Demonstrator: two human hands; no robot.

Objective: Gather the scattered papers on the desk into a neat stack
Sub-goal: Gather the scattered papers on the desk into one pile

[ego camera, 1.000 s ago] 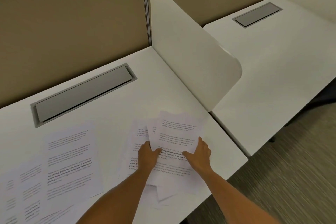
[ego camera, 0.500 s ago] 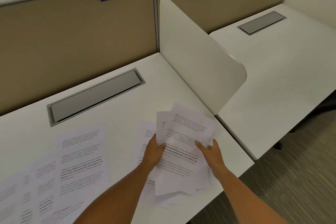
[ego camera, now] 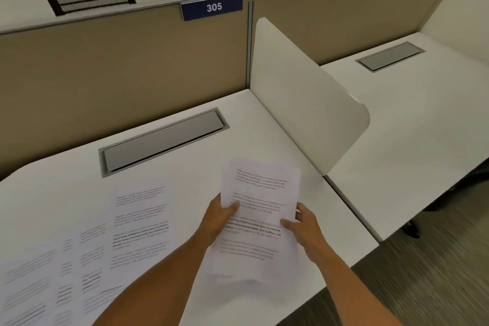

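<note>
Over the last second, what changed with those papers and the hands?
Both hands, left hand and right hand, squared the fanned sheets into one bundle and gripped its sides, lifting it. The loose sheets on the desk's left stayed put.

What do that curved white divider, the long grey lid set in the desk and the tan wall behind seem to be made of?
Divider: probably laminate or plastic board; smooth, matte, rounded corner.
Grey lid: looks like brushed or painted metal, given its flat, dull sheen; plastic is possible.
Tan wall: likely fabric-covered panel, matte and without glare; the weave is too fine to confirm.
</note>
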